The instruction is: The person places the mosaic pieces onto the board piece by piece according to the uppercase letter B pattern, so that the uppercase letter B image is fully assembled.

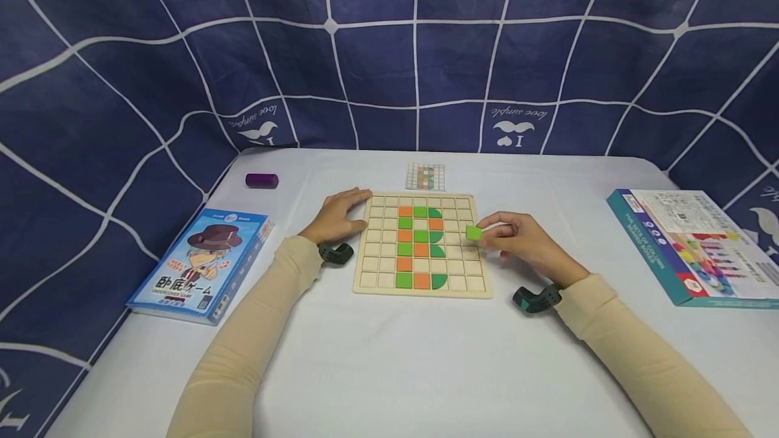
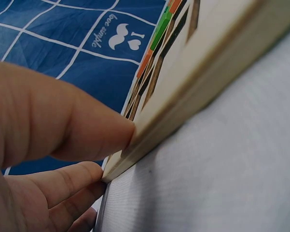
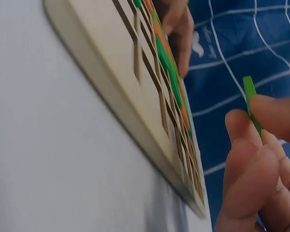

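Note:
A square wooden grid board (image 1: 422, 295) lies on the white-covered table with orange squares, green squares and dark green rounded tiles set in its middle columns. My left hand (image 1: 337, 217) rests at its far left corner, the thumb (image 2: 96, 123) against the rim and the fingers stretched along the edge. Over the board's right side, my right hand (image 1: 517, 238) pinches a light green square tile (image 1: 473, 232) between thumb and fingertips. The right wrist view shows that tile (image 3: 251, 99) edge-on, raised above the board. A small pattern card (image 1: 425, 176) sits just beyond the board.
On the left are a blue game box (image 1: 201, 265) with a cartoon figure and a purple cylinder (image 1: 262, 181). A teal-edged box (image 1: 700, 245) lies at the right. Behind the table hangs a dark blue curtain (image 1: 377, 66) with white lines.

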The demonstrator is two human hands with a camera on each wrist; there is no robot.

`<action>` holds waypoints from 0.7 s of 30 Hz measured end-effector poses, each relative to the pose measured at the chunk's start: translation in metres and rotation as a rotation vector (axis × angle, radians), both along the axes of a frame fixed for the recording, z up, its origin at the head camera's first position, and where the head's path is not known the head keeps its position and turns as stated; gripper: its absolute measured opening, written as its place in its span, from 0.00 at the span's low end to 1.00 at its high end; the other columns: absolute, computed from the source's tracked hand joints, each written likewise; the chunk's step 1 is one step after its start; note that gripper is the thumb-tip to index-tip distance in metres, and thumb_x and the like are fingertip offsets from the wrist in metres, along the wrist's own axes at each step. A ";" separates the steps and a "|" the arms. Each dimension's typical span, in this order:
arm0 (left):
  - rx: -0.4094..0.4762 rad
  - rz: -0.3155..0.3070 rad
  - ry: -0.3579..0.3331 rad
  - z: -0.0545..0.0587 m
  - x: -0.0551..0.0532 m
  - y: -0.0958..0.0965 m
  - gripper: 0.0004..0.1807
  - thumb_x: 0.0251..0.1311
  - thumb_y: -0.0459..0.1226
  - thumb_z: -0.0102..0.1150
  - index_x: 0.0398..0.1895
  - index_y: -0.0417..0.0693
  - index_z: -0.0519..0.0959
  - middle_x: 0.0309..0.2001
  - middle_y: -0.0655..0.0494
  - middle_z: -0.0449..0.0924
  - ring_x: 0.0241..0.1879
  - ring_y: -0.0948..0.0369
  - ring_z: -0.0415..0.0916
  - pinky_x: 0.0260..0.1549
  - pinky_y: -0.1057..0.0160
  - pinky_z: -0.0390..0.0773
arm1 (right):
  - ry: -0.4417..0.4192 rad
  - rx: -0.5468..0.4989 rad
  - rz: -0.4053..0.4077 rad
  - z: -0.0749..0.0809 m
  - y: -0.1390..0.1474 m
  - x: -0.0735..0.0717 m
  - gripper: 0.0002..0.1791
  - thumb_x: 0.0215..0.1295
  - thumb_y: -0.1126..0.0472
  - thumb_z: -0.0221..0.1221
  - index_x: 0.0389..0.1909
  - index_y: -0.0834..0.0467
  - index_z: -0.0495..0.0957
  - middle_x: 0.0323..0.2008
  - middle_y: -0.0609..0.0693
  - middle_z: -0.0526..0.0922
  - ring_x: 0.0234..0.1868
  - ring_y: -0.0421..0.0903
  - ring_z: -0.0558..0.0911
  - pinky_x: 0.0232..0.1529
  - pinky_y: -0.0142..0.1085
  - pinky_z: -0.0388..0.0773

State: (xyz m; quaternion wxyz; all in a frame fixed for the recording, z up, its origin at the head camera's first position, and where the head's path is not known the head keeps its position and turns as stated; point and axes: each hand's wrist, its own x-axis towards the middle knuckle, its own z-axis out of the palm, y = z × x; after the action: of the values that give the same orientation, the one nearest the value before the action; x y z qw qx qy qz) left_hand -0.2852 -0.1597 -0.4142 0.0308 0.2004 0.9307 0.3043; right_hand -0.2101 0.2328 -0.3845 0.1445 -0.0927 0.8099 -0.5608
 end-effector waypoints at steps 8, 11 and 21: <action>0.006 0.004 0.001 -0.001 0.001 0.000 0.41 0.62 0.37 0.63 0.80 0.36 0.68 0.81 0.42 0.66 0.85 0.46 0.53 0.84 0.45 0.45 | -0.049 -0.067 0.082 -0.006 -0.030 0.007 0.22 0.69 0.71 0.66 0.61 0.74 0.76 0.37 0.49 0.92 0.28 0.39 0.78 0.28 0.30 0.77; 0.006 0.003 0.002 0.000 0.001 0.000 0.41 0.63 0.37 0.63 0.80 0.36 0.68 0.81 0.42 0.66 0.85 0.46 0.53 0.84 0.44 0.45 | -0.057 -0.080 0.100 -0.009 -0.039 0.008 0.22 0.69 0.72 0.65 0.61 0.75 0.76 0.38 0.51 0.92 0.26 0.39 0.77 0.28 0.30 0.77; 0.011 -0.001 0.003 -0.001 0.001 0.000 0.41 0.63 0.37 0.63 0.81 0.37 0.68 0.81 0.42 0.66 0.85 0.46 0.53 0.84 0.45 0.45 | 0.068 -0.029 0.165 -0.019 -0.052 0.011 0.16 0.69 0.73 0.65 0.55 0.74 0.79 0.36 0.52 0.88 0.28 0.39 0.80 0.25 0.30 0.80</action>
State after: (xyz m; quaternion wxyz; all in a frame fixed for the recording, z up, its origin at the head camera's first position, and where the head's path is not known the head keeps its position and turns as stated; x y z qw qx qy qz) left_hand -0.2847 -0.1600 -0.4155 0.0286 0.2017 0.9290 0.3090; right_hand -0.1990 0.1807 -0.4039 0.1611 -0.1802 0.7958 -0.5552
